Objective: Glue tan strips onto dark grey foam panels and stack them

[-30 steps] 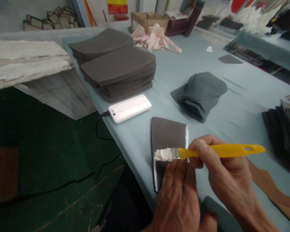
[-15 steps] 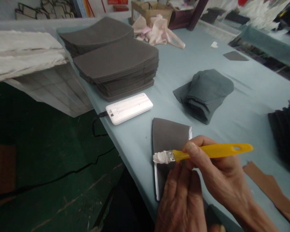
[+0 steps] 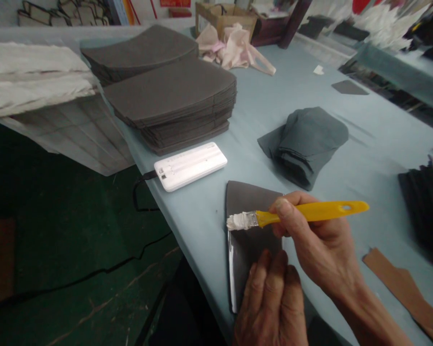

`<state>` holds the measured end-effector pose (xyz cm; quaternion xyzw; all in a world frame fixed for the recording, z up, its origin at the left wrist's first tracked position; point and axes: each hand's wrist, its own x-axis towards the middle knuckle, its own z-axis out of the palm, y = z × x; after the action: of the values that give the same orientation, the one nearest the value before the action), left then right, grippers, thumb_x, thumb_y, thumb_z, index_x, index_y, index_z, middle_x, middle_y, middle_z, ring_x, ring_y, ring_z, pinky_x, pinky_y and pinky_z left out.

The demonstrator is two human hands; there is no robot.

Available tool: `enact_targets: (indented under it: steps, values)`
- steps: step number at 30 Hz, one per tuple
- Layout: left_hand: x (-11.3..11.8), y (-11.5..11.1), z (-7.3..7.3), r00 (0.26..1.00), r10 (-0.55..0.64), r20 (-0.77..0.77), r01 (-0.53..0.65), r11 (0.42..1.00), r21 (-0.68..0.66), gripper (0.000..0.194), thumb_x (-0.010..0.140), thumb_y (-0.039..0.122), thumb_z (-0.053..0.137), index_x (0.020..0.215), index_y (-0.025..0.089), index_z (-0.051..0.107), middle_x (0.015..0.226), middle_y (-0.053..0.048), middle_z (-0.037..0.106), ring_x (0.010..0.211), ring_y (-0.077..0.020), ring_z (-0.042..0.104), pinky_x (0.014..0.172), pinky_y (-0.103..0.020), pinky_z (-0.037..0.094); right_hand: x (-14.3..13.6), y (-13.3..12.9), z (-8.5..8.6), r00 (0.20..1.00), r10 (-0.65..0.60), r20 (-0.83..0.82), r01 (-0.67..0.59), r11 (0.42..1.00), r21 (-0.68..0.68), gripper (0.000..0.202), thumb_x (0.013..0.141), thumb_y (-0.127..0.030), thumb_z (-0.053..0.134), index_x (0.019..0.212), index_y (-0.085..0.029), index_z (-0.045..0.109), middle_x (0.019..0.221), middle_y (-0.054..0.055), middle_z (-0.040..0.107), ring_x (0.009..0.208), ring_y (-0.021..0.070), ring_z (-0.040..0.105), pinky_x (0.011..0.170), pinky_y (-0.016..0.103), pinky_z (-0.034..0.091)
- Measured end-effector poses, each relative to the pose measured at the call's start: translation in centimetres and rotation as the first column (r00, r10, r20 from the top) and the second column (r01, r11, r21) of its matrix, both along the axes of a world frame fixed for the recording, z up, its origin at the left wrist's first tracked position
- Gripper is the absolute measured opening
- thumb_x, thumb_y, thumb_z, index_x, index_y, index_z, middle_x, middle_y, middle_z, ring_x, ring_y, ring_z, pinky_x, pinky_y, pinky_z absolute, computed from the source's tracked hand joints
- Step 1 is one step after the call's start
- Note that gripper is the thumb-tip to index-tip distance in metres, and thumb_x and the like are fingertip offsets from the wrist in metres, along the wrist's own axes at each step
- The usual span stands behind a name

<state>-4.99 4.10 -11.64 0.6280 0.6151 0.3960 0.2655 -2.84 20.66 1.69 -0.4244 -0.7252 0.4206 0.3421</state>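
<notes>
My right hand (image 3: 313,235) grips a yellow-handled paintbrush (image 3: 321,210) near its metal collar. White paste coats the bristles, which touch the left edge of a dark grey fabric piece (image 3: 250,199). Along that edge below the brush runs a white line of paste. My left hand (image 3: 272,305) lies flat on the lower part of the piece, fingers stretched out and pressing it to the table; the thumb is hidden. Beyond the piece sit a white power bank (image 3: 191,166) with a black cable and a folded dark green-grey cloth (image 3: 310,139).
Tall stacks of grey cut pieces (image 3: 180,96) stand at the table's far left. Behind them are pale fabric scraps (image 3: 234,48) and a cardboard box (image 3: 223,19). A brown strip (image 3: 400,283) and a dark fabric pile (image 3: 424,206) lie at right. The table edge drops to a green floor.
The brush in my right hand has moved up along the piece's left edge, and the white line now reaches further up. My left hand stays pressed on the piece.
</notes>
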Motion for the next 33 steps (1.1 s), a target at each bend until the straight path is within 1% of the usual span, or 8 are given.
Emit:
enact_targets:
  steps: [2,7,13,16,18,20,26,33]
  values:
    - [-0.1,0.0,0.3,1.000,0.000,0.001,0.000,1.000,0.008,0.114,0.084,0.074,0.060,0.168,0.037,-0.008,0.172,-0.007,0.033,0.157,-0.0420,0.031,0.114,-0.065,0.056,-0.1,0.4,-0.2,1.000,-0.007,-0.005,0.007,1.000,0.010,0.047,0.093,-0.062,0.069,0.069,-0.022,0.066,0.052,-0.001,0.058,0.045,0.0115,0.052,0.042,0.023,0.043]
    - [-0.1,0.3,1.5,0.999,0.026,-0.044,-0.024,0.998,0.058,0.092,0.100,0.050,0.056,0.170,0.031,0.000,0.167,-0.009,0.043,0.153,-0.0369,0.042,0.117,-0.054,0.056,-0.5,1.6,-0.8,0.999,-0.020,-0.034,0.021,1.000,0.012,0.048,0.092,-0.064,0.070,0.070,-0.021,0.066,0.054,-0.001,0.058,0.047,0.0109,0.051,0.044,0.023,0.041]
    - [-0.4,1.0,2.5,0.960,0.225,-0.164,-0.162,0.930,0.330,0.075,0.103,0.050,0.055,0.164,0.013,0.033,0.150,-0.016,0.064,0.148,-0.0326,0.051,0.112,-0.044,0.059,-1.7,3.7,-1.8,0.994,-0.061,-0.090,0.064,0.998,0.030,0.047,0.091,-0.064,0.071,0.076,-0.020,0.068,0.055,-0.002,0.058,0.048,0.0110,0.052,0.046,0.024,0.041]
    - [-0.9,1.3,3.1,0.939,0.274,-0.207,-0.177,0.903,0.391,0.062,0.105,0.038,0.053,0.159,0.010,0.042,0.145,-0.015,0.068,0.148,-0.0288,0.051,0.111,-0.038,0.058,-2.3,4.7,-2.3,0.987,-0.082,-0.142,0.087,0.996,0.029,0.047,0.089,-0.066,0.072,0.076,-0.021,0.067,0.054,-0.002,0.057,0.048,0.0115,0.051,0.046,0.025,0.040]
    - [-1.1,1.4,3.3,0.942,0.269,-0.200,-0.173,0.900,0.400,0.060,0.103,0.030,0.055,0.159,0.010,0.042,0.144,-0.015,0.068,0.149,-0.0278,0.050,0.112,-0.036,0.057,-2.6,5.2,-2.6,0.982,-0.091,-0.167,0.099,0.994,0.039,0.046,0.089,-0.065,0.072,0.075,-0.021,0.067,0.054,-0.003,0.057,0.048,0.0112,0.050,0.046,0.026,0.039]
    - [-0.8,1.3,3.3,0.950,0.256,-0.180,-0.175,0.911,0.373,0.065,0.102,0.032,0.057,0.160,0.009,0.039,0.145,-0.017,0.068,0.150,-0.0289,0.049,0.113,-0.037,0.057,-2.9,5.5,-2.8,0.979,-0.099,-0.180,0.112,0.992,0.064,0.044,0.091,-0.062,0.071,0.076,-0.021,0.067,0.054,-0.003,0.057,0.047,0.0107,0.048,0.046,0.026,0.037]
    - [0.7,1.3,3.3,0.970,0.222,-0.101,-0.190,0.947,0.259,0.086,0.099,0.060,0.055,0.164,0.010,0.030,0.152,-0.022,0.060,0.151,-0.0362,0.047,0.115,-0.047,0.055,-2.5,5.2,-2.9,0.976,-0.121,-0.181,0.137,0.988,0.077,0.043,0.092,-0.061,0.071,0.074,-0.022,0.067,0.055,-0.002,0.057,0.048,0.0117,0.048,0.047,0.027,0.038]
    - [-1.0,0.9,4.7,0.974,0.151,-0.171,-0.098,0.953,0.286,0.085,0.099,0.051,0.057,0.166,0.010,0.026,0.157,-0.016,0.057,0.151,-0.0331,0.048,0.111,-0.043,0.058,-0.8,1.9,-1.1,0.996,-0.041,-0.076,0.044,0.998,0.034,0.048,0.091,-0.064,0.070,0.068,-0.022,0.065,0.051,-0.002,0.054,0.046,0.0111,0.049,0.043,0.024,0.040]
